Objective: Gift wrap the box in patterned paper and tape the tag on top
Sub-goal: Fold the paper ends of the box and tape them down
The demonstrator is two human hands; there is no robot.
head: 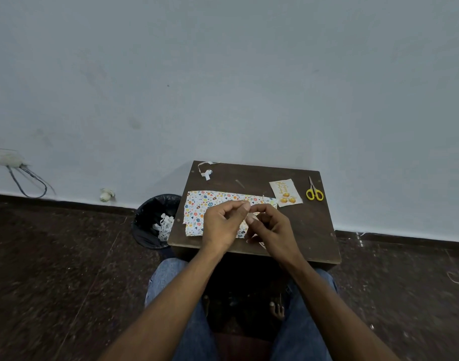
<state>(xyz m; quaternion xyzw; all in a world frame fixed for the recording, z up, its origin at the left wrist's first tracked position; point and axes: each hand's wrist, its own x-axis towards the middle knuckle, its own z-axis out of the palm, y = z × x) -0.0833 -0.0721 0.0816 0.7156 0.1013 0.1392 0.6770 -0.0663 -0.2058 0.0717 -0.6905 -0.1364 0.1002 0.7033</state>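
Both hands meet above the middle of the white gift paper printed with small coloured shapes [197, 207], and they hide most of its right half, so whether a box lies under the paper cannot be told. The left hand [223, 225] has its fingers curled with thumb and forefinger pinched together; the right hand [270, 227] is curled the same way, fingertips touching the left's. A small pale scrap shows between them, perhaps tape, too small to make out. The paper lies flat on the small dark brown wooden counter [314, 230]. Just beside its far right corner rests the cream gift tag with yellow ornaments [285, 192], its writing unreadable. Yellow-handled scissors [314, 192] lie near the tag. A curled white paper strip [207, 171] sits at the far left corner. A black-lined waste bin holding paper scraps [155, 220] stands left of the counter.
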